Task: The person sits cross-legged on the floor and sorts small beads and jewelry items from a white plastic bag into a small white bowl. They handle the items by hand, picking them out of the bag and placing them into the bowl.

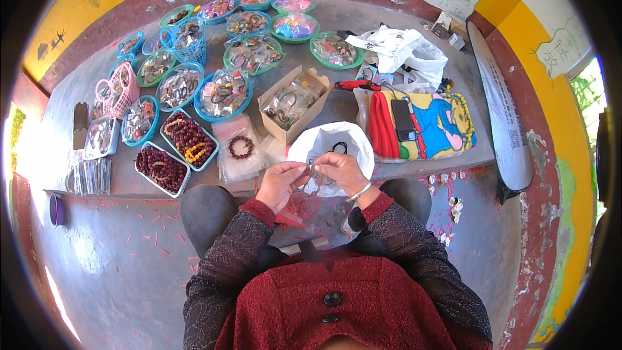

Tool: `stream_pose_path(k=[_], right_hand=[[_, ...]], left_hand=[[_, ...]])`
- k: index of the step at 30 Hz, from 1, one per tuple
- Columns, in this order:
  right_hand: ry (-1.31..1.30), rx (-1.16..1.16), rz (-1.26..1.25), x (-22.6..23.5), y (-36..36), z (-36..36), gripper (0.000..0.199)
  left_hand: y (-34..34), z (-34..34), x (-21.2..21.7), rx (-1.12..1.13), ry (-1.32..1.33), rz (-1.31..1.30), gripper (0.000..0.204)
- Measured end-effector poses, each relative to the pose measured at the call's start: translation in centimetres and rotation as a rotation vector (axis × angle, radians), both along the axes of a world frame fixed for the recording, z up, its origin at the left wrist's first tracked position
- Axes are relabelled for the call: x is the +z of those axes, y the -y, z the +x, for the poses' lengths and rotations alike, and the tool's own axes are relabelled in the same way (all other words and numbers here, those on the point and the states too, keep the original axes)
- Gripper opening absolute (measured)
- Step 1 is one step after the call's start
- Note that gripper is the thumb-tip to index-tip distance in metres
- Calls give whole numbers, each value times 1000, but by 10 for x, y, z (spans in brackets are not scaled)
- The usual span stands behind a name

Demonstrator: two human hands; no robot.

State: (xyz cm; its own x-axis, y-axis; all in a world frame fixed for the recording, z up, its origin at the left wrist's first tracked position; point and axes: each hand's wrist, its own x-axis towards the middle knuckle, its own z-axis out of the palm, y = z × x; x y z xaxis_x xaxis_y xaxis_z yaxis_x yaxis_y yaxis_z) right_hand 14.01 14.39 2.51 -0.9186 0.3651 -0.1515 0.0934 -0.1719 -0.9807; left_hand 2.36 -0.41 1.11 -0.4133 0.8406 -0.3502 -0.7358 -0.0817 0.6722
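My left hand (280, 183) and my right hand (345, 173) meet in front of me, thumbs and fingertips pinched together. A small, thin thing passes between them, too fine to make out. Just behind and below them is an open white plastic bag (355, 135), with a black cord loop (340, 147) and other small items inside, partly hidden by my hands. Left of the bag, a dark red bead bracelet (241, 147) rests on a stack of clear plastic bags (228, 167). A cardboard box (272, 108) of bagged cord pieces stands behind.
Two trays of bead bracelets (161, 167) sit at the left front. Round baskets of packaged trinkets (223, 95) cover the table's back and left. To the right, a phone (403, 120) lies on a colourful folded cloth (447, 131). White bags (395, 48) are heaped behind it.
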Motion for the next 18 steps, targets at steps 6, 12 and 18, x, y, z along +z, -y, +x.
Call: stream_pose_path(k=[6,12,18], right_hand=[[4,1,8,2,1,0,20],[-87,2,96,-1,2,1,17],[-179,42,384,-3,-1,0,18]], left_hand=[[0,1,-3,17,7,20,16],[2,-1,-3,-7,54,46,18],[6,-4,-3,-10,152,81,21]])
